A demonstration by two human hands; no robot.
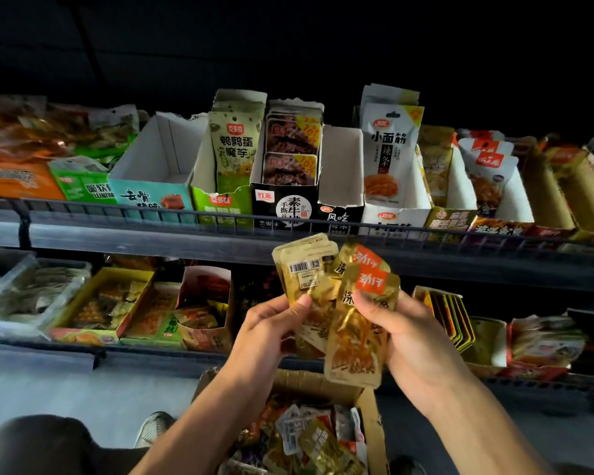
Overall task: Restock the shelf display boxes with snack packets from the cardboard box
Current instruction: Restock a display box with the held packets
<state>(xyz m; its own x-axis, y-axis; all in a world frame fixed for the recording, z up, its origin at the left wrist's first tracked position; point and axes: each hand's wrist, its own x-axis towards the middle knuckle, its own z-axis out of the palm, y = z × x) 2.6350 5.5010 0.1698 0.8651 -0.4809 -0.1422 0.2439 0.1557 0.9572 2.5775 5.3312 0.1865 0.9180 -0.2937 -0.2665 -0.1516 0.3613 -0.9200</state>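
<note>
Both my hands hold a fanned bunch of gold snack packets (348,313) in front of the upper shelf rail. My left hand (271,323) grips the packets that show their barcode backs. My right hand (405,323) pinches the ones with orange-red labels. Below them the open cardboard box (367,402) stands on the floor, full of mixed packets. On the upper shelf stands a row of display boxes: an empty teal-fronted one (144,193), a green one (220,200) with packets, and an empty black-fronted one (340,207).
The upper shelf's metal rail (151,231) runs across just above my hands. A lower shelf holds more display boxes (100,303) and a yellow-striped stack (450,317) at right. My knee (48,443) and a shoe (155,428) are at the bottom left.
</note>
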